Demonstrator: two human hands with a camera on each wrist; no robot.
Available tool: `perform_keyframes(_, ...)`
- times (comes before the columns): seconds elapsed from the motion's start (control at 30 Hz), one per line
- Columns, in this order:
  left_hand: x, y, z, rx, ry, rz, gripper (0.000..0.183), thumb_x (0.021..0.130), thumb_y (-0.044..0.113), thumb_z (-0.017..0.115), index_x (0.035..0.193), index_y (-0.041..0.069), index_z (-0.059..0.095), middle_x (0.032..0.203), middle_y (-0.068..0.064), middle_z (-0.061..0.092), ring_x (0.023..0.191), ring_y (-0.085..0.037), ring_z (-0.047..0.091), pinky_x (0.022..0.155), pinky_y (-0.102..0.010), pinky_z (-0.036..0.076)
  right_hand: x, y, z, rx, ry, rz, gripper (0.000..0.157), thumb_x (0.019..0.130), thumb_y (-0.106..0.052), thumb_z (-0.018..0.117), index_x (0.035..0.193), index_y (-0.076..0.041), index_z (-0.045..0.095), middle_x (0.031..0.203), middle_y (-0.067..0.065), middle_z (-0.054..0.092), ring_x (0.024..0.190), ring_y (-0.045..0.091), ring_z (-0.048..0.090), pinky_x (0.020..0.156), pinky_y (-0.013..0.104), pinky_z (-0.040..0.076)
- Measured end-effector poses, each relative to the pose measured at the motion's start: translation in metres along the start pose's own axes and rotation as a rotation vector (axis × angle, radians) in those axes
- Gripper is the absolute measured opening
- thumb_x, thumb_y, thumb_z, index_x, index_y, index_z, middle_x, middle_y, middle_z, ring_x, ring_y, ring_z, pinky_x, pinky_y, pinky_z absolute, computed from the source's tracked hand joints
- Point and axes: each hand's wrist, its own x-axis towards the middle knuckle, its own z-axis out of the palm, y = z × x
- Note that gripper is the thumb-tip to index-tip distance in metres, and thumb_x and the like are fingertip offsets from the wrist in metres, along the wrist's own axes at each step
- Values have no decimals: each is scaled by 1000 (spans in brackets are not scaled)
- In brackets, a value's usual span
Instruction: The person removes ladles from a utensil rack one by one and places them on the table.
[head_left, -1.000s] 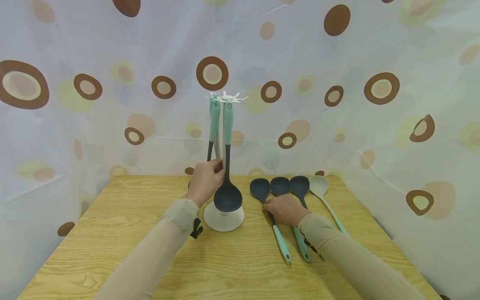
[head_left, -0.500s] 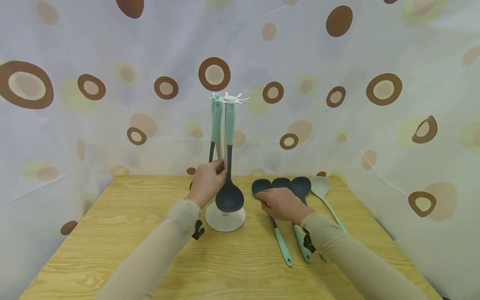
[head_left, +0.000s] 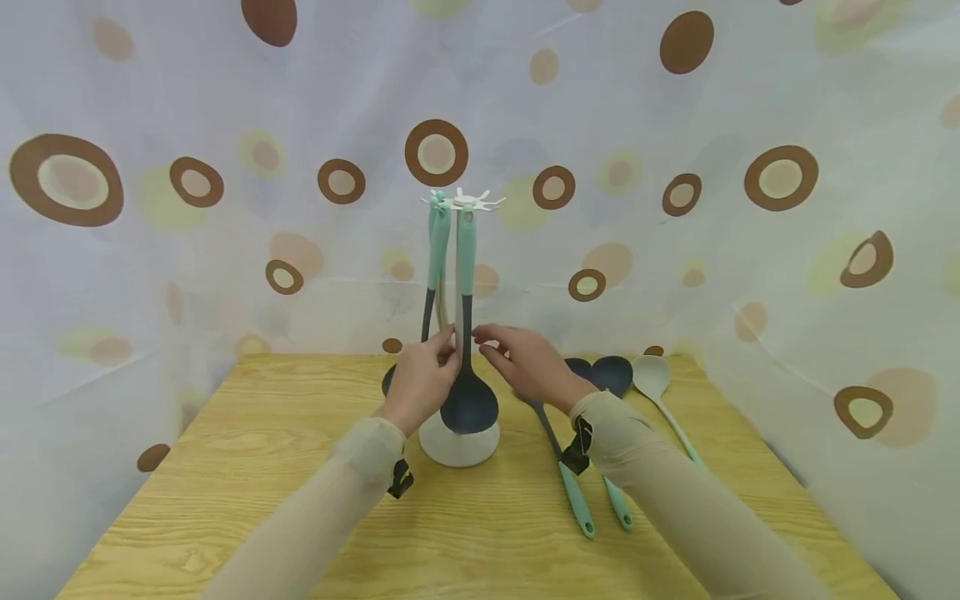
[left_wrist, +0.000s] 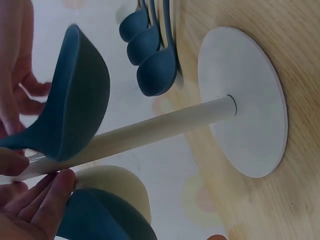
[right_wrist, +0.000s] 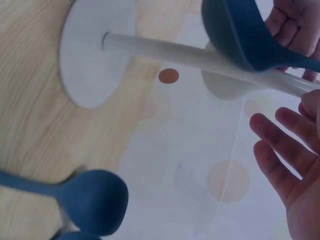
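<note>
A white utensil rack (head_left: 459, 448) stands on the table, its round base flat and its hooked top above. From its hooks hang a dark ladle (head_left: 470, 406) with a mint-green handle, facing front, and another dark ladle (left_wrist: 105, 215) on the left. Behind them shows a cream-coloured utensil bowl (left_wrist: 117, 185), partly hidden. My left hand (head_left: 422, 379) pinches the rack's pole (left_wrist: 165, 125) behind the front ladle. My right hand (head_left: 534, 367) is raised at the pole's right side, fingers loosely extended; whether it touches the pole I cannot tell.
On the table's right lie several ladles: a dark one with a mint handle (head_left: 576, 500), another dark one (head_left: 612, 375) and a cream-coloured one (head_left: 651, 375). A patterned curtain (head_left: 337, 83) closes off the back and sides. Wood tabletop (head_left: 262, 467) extends left of the rack.
My right hand has left the nearest ladle on the table and moved up and left to the rack's pole. That ladle stays lying there. My left hand keeps its place on the pole.
</note>
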Motion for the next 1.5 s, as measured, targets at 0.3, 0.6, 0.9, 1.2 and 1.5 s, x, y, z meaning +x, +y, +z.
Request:
perform_keyframes(0.3,-5,0,6,-38,23,5,32,99,13,55,128,11,69,107,-8,77,97,-19,75,81,-38,60,23,-4,7,272,-15,20,34,108,-21,48,141,-19,57,127,3,68,73,13,67,64,32,53)
perform_keyframes(0.6,-12,-3,3,-70,94,2,30,96,14,56,121,13,74,94,-1,76,73,-13,62,62,-28,49,32,-7,16,376,-10,27,23,106,-21,52,123,-11,65,103,3,71,68,17,68,62,32,54)
perform_keyframes(0.9,-14,8,3,-71,146,103,24,99,20,57,114,13,75,87,1,76,74,-11,68,64,-30,54,28,-6,17,273,90,88,15,104,-13,54,109,-6,66,90,6,72,71,12,69,64,28,56)
perform_keyframes(1.2,-8,17,8,42,123,127,25,97,28,64,115,13,73,88,1,77,77,-13,72,67,-32,57,22,2,13,241,118,87,12,103,-12,55,108,-6,64,86,5,69,65,11,63,57,28,52)
perform_keyframes(1.5,2,23,14,62,119,133,22,97,27,67,112,13,73,88,1,76,77,-14,71,67,-32,56,20,8,11,216,142,78,13,102,-12,56,112,-9,63,90,5,70,69,14,65,59,29,50)
